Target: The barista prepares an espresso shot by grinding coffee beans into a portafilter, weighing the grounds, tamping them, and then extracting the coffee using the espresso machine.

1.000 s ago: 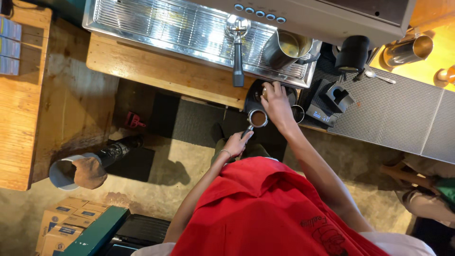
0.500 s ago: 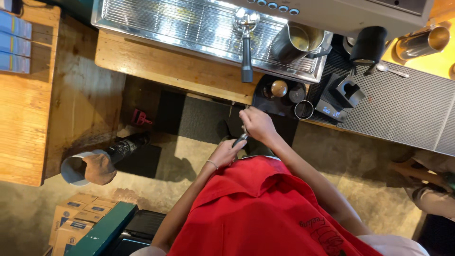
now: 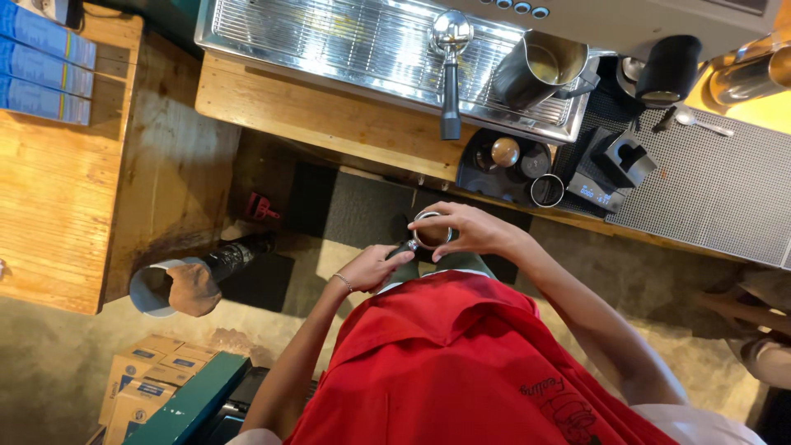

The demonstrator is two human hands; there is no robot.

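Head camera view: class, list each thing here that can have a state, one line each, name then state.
Portafilter: held level in front of the red apron, off the machine.
Left hand: gripping the portafilter's handle.
Right hand: fingers cupped round the basket rim.
Second portafilter: locked into the espresso machine, handle pointing out.
Steel milk pitcher: upright on the drip tray, liquid inside.
Tamper: standing on the dark mat.

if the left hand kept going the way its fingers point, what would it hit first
The left hand points toward the portafilter held by the right hand; its fingertips already seem to touch the handle, so it likely meets that first, though depth is unclear.
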